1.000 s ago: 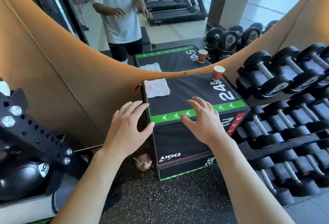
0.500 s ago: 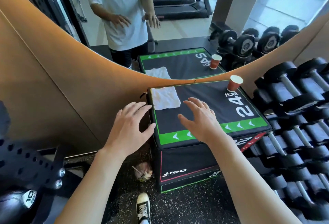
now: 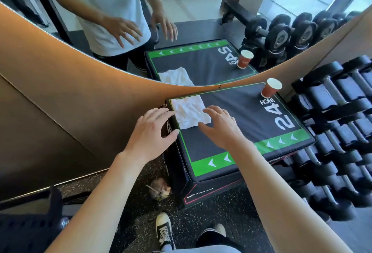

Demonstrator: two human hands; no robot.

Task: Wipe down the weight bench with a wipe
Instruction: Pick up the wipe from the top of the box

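A white folded wipe (image 3: pixel 189 113) lies at the far left corner of a black and green padded box marked "24 INCH" (image 3: pixel 237 110). My right hand (image 3: pixel 220 127) hovers with fingers spread just at the wipe's right edge, its fingertips over or touching the cloth; I cannot tell which. My left hand (image 3: pixel 152 134) is spread open beside the box's left edge, next to the wipe, holding nothing.
A red paper cup (image 3: pixel 271 88) stands at the box's far right corner. A dumbbell rack (image 3: pixel 340 132) fills the right side. A curved mirror (image 3: pixel 181 37) behind the box reflects me and the box. A crumpled wrapper (image 3: pixel 160 190) lies on the floor.
I have stepped closer and both hands have moved forward over the box toward the wipe; the right hand now reaches its edge.
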